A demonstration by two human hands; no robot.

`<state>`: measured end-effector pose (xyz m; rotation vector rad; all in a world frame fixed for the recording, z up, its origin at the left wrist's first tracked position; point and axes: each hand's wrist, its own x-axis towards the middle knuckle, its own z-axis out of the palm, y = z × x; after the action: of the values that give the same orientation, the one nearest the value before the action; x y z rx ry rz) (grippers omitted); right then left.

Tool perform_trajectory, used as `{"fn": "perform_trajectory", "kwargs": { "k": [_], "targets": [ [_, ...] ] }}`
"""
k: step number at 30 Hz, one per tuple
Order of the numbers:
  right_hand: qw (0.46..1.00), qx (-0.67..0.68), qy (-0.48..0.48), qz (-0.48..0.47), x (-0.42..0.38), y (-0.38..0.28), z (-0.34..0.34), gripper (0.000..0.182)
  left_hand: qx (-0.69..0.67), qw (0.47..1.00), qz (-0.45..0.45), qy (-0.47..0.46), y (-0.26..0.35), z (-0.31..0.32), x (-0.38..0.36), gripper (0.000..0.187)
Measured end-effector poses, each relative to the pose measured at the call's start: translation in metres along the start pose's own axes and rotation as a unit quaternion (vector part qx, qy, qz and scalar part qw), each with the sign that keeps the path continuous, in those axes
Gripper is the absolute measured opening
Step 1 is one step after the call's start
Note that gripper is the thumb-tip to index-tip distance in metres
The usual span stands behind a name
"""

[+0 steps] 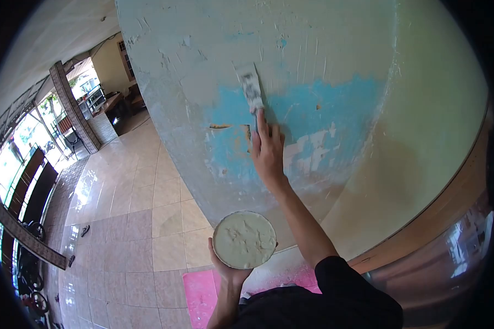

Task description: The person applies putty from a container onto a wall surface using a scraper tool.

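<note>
My right hand (269, 151) is closed round the handle of a putty knife (251, 88), its index finger stretched along the handle. The knife's smeared blade lies against the wall (203, 77), at the upper edge of a bright blue patch (299, 109). Small brown damaged spots and pale smears show within the blue. Lower down, my left hand (230, 271) supports a round container of pale putty (244, 239) from below, near the wall's bottom edge. The putty surface is uneven, and most of the fingers are hidden under the container.
A pink sheet (200, 296) lies on the tiled floor (132, 219) below me. At the left stand a pillar (74, 104) and motorcycles (33, 274). A desk (112, 104) is farther back. A wooden edge (422, 225) curves along the lower right.
</note>
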<state>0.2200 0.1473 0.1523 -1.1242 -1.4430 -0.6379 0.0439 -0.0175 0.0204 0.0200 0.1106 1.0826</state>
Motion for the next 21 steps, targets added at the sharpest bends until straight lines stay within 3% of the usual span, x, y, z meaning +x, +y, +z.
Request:
{"fn": "perform_trajectory", "kwargs": {
  "k": [6,15,21],
  "targets": [
    [0.997,0.026,-0.059,0.039,-0.092,0.025,0.001,0.058,0.04,0.999,0.006,0.021,-0.001,0.0,-0.001,0.08],
    [0.998,0.034,0.037,-0.021,0.016,-0.005,0.003,0.062,0.046,0.999,-0.001,-0.01,-0.001,0.003,0.0,0.08],
    [1.0,-0.004,-0.023,0.015,-0.072,0.016,0.006,0.06,0.042,0.999,-0.001,-0.006,0.0,-0.003,0.002,0.08]
  ]
}}
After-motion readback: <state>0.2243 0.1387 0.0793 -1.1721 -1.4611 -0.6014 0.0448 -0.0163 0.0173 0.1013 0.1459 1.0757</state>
